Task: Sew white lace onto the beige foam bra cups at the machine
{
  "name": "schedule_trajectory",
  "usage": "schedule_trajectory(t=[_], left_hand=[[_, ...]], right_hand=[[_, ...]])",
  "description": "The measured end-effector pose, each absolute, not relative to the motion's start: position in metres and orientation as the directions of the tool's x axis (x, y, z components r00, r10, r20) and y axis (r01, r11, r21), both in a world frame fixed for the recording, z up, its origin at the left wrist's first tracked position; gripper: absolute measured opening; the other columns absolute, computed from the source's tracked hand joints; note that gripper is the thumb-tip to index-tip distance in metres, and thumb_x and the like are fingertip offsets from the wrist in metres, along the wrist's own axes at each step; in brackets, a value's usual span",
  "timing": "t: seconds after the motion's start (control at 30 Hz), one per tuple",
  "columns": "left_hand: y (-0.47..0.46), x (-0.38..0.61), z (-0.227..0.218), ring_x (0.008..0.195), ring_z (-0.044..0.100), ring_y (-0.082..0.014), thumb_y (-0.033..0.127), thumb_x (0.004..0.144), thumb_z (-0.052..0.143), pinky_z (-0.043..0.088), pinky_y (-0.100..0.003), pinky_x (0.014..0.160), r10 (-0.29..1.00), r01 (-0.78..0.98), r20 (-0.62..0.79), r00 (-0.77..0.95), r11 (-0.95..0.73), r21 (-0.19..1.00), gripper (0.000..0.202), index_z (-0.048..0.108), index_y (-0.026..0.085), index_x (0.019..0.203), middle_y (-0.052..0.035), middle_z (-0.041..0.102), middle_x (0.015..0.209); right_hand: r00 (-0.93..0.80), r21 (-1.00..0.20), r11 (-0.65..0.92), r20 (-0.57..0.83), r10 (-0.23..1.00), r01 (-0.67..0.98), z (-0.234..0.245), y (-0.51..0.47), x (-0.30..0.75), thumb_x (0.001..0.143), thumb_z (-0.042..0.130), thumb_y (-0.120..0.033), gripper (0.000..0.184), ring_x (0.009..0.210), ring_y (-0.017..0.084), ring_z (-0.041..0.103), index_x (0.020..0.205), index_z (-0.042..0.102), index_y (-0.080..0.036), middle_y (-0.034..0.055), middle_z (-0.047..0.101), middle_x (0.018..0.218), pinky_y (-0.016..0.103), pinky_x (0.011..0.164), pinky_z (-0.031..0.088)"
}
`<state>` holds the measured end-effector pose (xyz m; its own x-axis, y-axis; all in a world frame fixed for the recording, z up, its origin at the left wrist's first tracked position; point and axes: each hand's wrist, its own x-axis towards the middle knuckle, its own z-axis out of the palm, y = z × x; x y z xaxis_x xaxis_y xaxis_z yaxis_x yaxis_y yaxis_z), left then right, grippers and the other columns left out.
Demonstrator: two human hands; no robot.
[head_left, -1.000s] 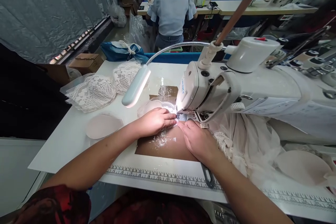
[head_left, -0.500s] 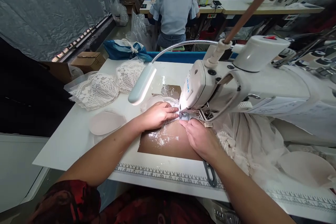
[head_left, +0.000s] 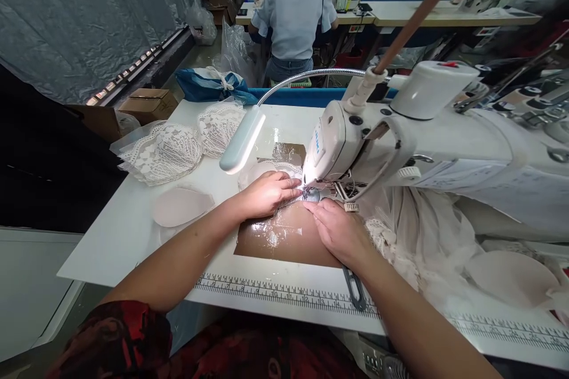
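My left hand (head_left: 265, 193) lies flat on a sheer lace piece (head_left: 275, 231), fingertips pointing at the needle of the white sewing machine (head_left: 400, 142). My right hand (head_left: 340, 231) presses the same lace down just right of the presser foot (head_left: 312, 195), fingers stretched forward. Both hands rest palm down and grip nothing. A pale foam cup (head_left: 258, 170) sits under the lace beyond my left hand. The machine's gooseneck lamp (head_left: 242, 141) shines over the spot.
Lace cups (head_left: 164, 151) and a bare foam cup (head_left: 181, 206) lie at the left of the white table (head_left: 111, 237). White fabric (head_left: 427, 237) bunches at the right, with another foam cup (head_left: 511, 272). A printed ruler (head_left: 284, 293) runs along the front edge. A person sits at a machine behind.
Both hands stay at the needle, creeping slightly away from me with the lace. The view has shifted a little.
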<state>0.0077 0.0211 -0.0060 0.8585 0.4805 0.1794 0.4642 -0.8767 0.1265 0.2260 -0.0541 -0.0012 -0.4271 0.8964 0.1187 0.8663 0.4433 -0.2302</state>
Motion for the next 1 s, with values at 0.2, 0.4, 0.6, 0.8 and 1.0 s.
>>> schedule_trajectory(t=[0.2,0.4,0.6,0.8,1.0], left_hand=[[-0.004,0.008,0.013,0.096,0.055,-0.0235,0.023,0.092,0.045,0.047,-0.034,0.078,0.608,0.605,0.100,0.788,-0.794,0.062,0.033,0.062,0.015,0.119,-0.0121,0.061,0.120],[-0.020,0.014,0.016,0.091,0.060,-0.0207,0.029,0.094,0.042,0.049,-0.031,0.077,0.614,0.592,0.130,0.778,-0.787,0.174,0.031,0.067,0.014,0.105,-0.0109,0.064,0.102],[-0.018,0.019,0.010,0.094,0.060,-0.0218,0.027,0.094,0.043,0.050,-0.033,0.082,0.543,0.494,0.196,0.817,-0.833,0.250,0.029,0.065,0.011,0.105,-0.0134,0.064,0.104],[-0.018,0.018,0.011,0.089,0.059,-0.0217,0.023,0.093,0.043,0.050,-0.035,0.079,0.471,0.438,0.209,0.857,-0.880,0.184,0.034,0.060,0.009,0.118,-0.0164,0.062,0.119],[-0.017,0.019,0.007,0.082,0.057,-0.0215,0.023,0.091,0.043,0.049,-0.036,0.076,0.453,0.438,0.189,0.871,-0.891,0.118,0.037,0.060,0.006,0.120,-0.0174,0.062,0.122]], right_hand=[[-0.423,-0.281,0.449,0.149,0.893,0.848,-0.001,-0.055,0.229,0.088,0.041,-0.012,0.040,0.084,0.018,0.061,0.119,0.064,-0.023,0.0047,0.069,0.095,0.026,0.067,0.043],[-0.450,-0.336,0.488,0.189,0.873,0.806,0.001,-0.057,0.232,0.089,0.039,-0.013,0.037,0.086,0.018,0.063,0.116,0.065,-0.018,0.0068,0.070,0.097,0.028,0.071,0.048],[-0.465,-0.339,0.512,0.214,0.859,0.789,-0.001,-0.059,0.234,0.089,0.041,-0.012,0.036,0.086,0.018,0.064,0.113,0.066,-0.018,0.0072,0.071,0.097,0.030,0.073,0.050],[-0.479,-0.316,0.520,0.202,0.854,0.794,-0.003,-0.058,0.233,0.090,0.040,-0.013,0.037,0.091,0.019,0.064,0.118,0.064,-0.018,0.0078,0.070,0.104,0.030,0.077,0.050],[-0.479,-0.229,0.501,0.145,0.866,0.835,-0.004,-0.058,0.231,0.087,0.043,-0.012,0.038,0.087,0.020,0.063,0.117,0.065,-0.018,0.0075,0.069,0.096,0.029,0.073,0.047]])
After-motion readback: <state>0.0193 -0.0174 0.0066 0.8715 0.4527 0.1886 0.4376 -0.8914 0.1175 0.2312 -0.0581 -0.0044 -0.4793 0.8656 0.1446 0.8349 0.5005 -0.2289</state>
